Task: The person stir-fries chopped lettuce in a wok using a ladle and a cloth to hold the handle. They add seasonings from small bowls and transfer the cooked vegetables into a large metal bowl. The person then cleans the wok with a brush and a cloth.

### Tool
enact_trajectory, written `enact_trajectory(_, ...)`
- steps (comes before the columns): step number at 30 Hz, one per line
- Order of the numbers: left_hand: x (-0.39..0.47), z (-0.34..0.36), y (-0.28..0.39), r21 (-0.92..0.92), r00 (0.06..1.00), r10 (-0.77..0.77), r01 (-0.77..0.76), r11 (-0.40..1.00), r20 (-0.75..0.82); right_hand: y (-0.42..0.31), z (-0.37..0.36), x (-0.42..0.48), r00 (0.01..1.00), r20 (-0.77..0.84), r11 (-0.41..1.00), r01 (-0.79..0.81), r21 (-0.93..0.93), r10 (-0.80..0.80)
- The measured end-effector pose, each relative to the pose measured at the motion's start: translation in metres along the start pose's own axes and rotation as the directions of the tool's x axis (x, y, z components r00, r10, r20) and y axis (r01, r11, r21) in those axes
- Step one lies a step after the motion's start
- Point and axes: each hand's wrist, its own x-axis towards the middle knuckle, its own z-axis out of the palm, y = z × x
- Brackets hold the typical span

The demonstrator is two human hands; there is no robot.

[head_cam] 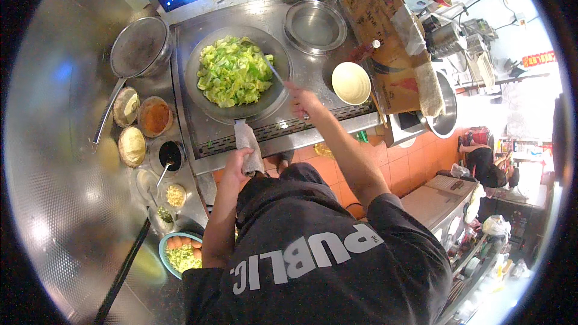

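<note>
A wok (205,95) on the steel cooktop holds a heap of chopped leafy greens (235,72). My left hand (239,160) grips the wok's handle, which is wrapped in a grey cloth (249,149). My right hand (305,101) is closed around the handle of a long metal cooking utensil (274,70), whose shaft slants over the wok's right rim. Its working end is hidden among the leaves. Right of the wok, a cream bowl (351,83) stands on the cooktop. Behind that sits a round steel pan (315,27) with what looks like clear liquid.
At left stand a long-handled strainer (140,47), a tub of reddish powder (155,116), a container of dark sauce (170,155) and a blue bowl (165,259) with eggs and shredded greens. An upright cardboard sheet (384,40) borders the cooktop's right. Another person (485,167) is at far right.
</note>
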Motion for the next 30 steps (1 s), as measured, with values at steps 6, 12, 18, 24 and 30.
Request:
enact_trajectory(6, 0.013, -0.012, -0.007, 0.007, 1.0, 0.003, -0.003, 1.0, 0.029, 0.047, -0.003, -0.06, 0.953, 0.061, 0.8, 0.282, -0.529, -0.296)
enact_trajectory(12, 0.016, -0.012, -0.01, -0.034, 1.0, 0.007, -0.007, 0.999, 0.01, 0.015, -0.034, -0.113, 0.914, 0.197, 0.337, 0.321, -0.885, -0.354)
enact_trajectory(18, -0.011, 0.003, 0.0, 0.045, 0.997, 0.026, -0.022, 0.999, -0.078, -0.053, -0.008, -0.005, 0.878, 0.203, 0.347, 0.37, -0.862, -0.433)
enact_trajectory(24, -0.009, 0.0, 0.001, -0.01, 0.999, 0.025, -0.025, 1.0, -0.02, -0.07, 0.018, 0.059, 0.926, 0.36, 0.61, 0.35, -0.711, -0.111)
enact_trajectory(30, 0.016, -0.014, -0.011, -0.087, 0.997, 0.035, -0.029, 0.996, 0.07, -0.045, -0.001, -0.031, 0.889, 0.383, 0.187, 0.433, -0.882, -0.252)
